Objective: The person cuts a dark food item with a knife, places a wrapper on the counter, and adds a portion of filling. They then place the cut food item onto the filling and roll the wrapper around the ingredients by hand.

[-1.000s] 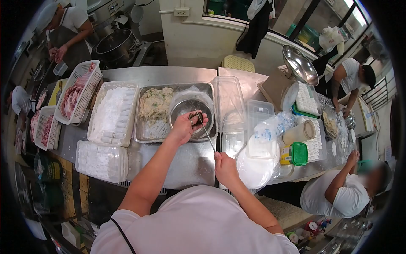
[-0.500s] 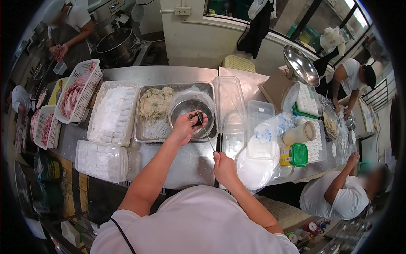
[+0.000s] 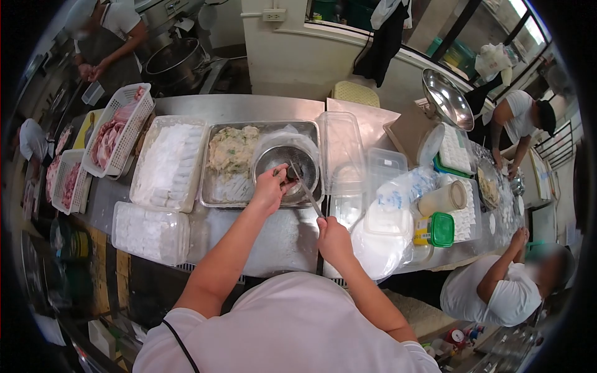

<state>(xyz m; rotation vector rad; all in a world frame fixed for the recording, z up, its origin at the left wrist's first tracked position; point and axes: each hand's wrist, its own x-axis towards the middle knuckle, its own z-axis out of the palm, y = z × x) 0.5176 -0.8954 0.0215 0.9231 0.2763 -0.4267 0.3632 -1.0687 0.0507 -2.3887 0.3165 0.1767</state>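
My left hand [image 3: 272,189] is closed over the near rim of a metal bowl [image 3: 281,153], gripping a small dark piece of food [image 3: 290,173] whose kind I cannot make out. In my right hand [image 3: 336,240] is the handle of a knife [image 3: 309,194]. Its blade slants up and left, with the tip at the dark piece between my left fingers. The bowl stands in a metal tray [image 3: 212,204], on a plastic sheet. Beside the bowl, a pale minced filling with green bits [image 3: 233,149] fills the tray's left part.
Left of the tray are a tub of white floured rolls [image 3: 166,163], a lidded box [image 3: 149,233] and white baskets of raw meat [image 3: 111,140]. Clear containers [image 3: 343,146], a plastic bag [image 3: 377,245] and a green-lidded jar [image 3: 441,229] are at right. Several co-workers stand around.
The knife has turned, showing more of its blade's flat side, and still meets the dark piece. Both hands have shifted only slightly; the whole view has moved a little.
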